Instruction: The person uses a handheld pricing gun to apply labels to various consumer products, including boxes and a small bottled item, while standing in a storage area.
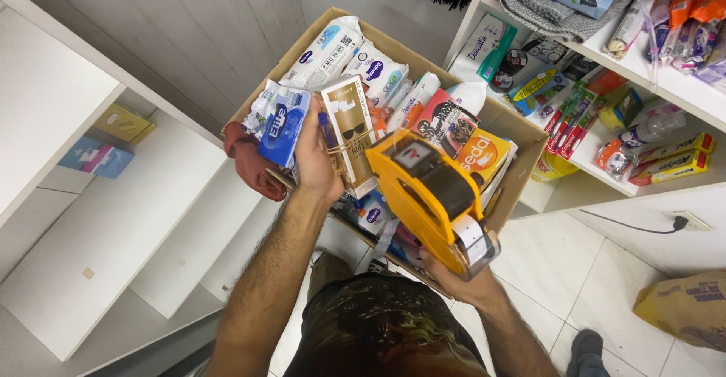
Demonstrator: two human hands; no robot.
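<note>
Left hand (316, 158) clamped on gold box (349, 131), upright above carton (522, 167). Right hand (460, 277) gripping yellow price gun (431, 195) from below, gun just right of box.

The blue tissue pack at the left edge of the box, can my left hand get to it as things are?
Probably not freely: the left hand lies right beside the blue tissue pack, but it is gripping a gold box, so its fingers are occupied.
</note>
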